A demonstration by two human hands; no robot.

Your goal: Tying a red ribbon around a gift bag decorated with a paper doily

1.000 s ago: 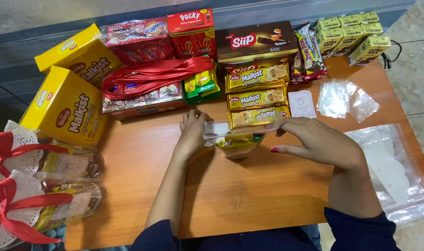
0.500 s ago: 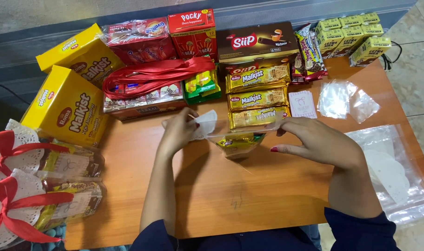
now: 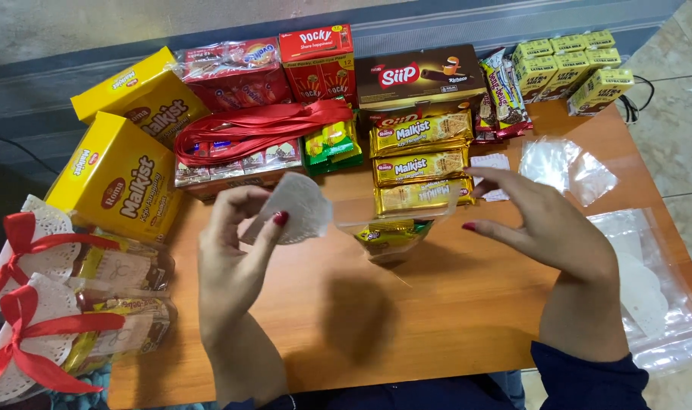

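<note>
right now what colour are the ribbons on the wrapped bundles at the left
Red, on both ribbons tying the wrapped bundles; clearest in the head view.

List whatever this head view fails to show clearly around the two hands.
- Right hand: the fingertips are motion-blurred, so its grip on the clear bag is unclear.
- Snack packet in the bag: partly veiled by plastic glare.
- Left hand: its fingers cover part of the white doily.
- Ribboned bundles: cut off by the left edge.
- Clear sleeve with doilies: runs off the right edge.

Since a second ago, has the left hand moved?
Yes. The left hand, holding a white doily, has lifted off the wooden table and drawn leftward, away from the yellow biscuit packs.
</note>
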